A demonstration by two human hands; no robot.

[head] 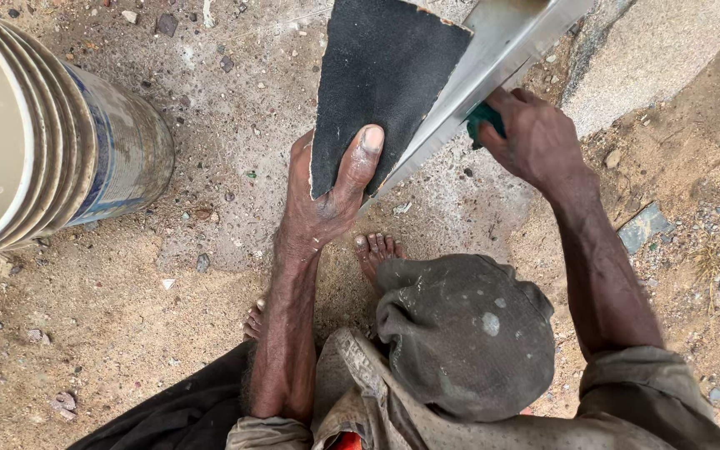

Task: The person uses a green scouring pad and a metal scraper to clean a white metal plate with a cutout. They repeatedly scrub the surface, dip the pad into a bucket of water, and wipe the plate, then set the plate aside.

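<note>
Left hand [327,196]: arm stretched straight out to the far side, thumb pressed flat on top, fingers curled under in a pinch. Right hand [535,137]: forearm angled in from near right, fist closed, knuckles up.

One black sheet [381,79], one metal blade [493,58], one bucket [52,142], two hands, two bare feet.

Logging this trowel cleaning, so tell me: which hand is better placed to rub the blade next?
Left. The left hand already pinches the black sandpaper sheet beside the trowel blade; the right hand is occupied gripping the green handle.
</note>
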